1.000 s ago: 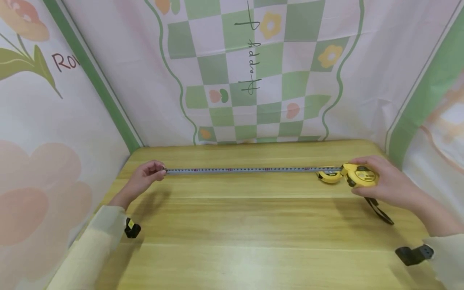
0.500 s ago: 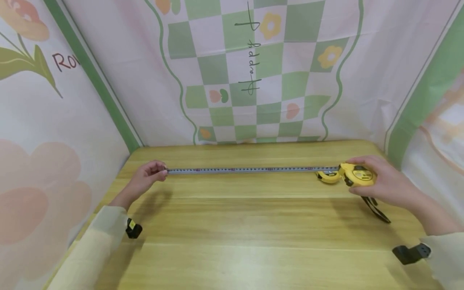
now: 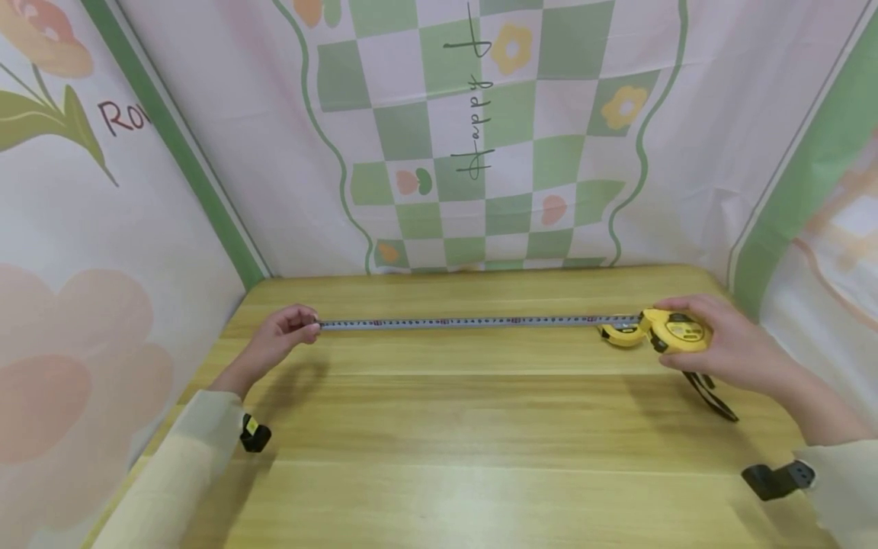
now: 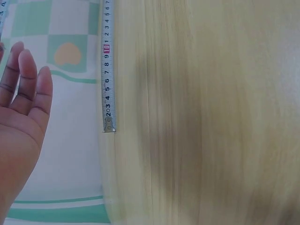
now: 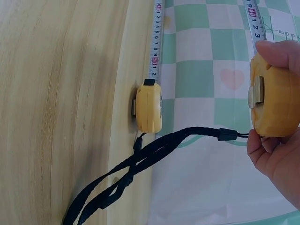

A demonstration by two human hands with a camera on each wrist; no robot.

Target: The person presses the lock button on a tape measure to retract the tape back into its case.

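Note:
My right hand [image 3: 741,347] grips a yellow tape measure [image 3: 677,332] at the right of the table, with thumb and fingers on opposite sides of its case. Its blade [image 3: 446,323] stretches level to the left, where my left hand [image 3: 277,339] pinches the end between thumb and forefinger. A second yellow tape measure [image 5: 150,108] lies on the table near the back edge, partly behind the held one in the head view. Its blade [image 4: 108,79] is also drawn out along that edge, the metal hook showing. In the left wrist view my left fingertips are partly cut off.
A black wrist strap [image 5: 154,152] dangles from the held case. The wooden table [image 3: 453,442] meets a printed cloth wall [image 3: 507,152] behind, with more cloth on both sides. Small black cameras [image 3: 255,435] are worn at my wrists.
My left hand has drifted slightly right with the blade end, and the blade's marks have shifted right toward the held case. My right hand moved slightly left, then stayed almost still.

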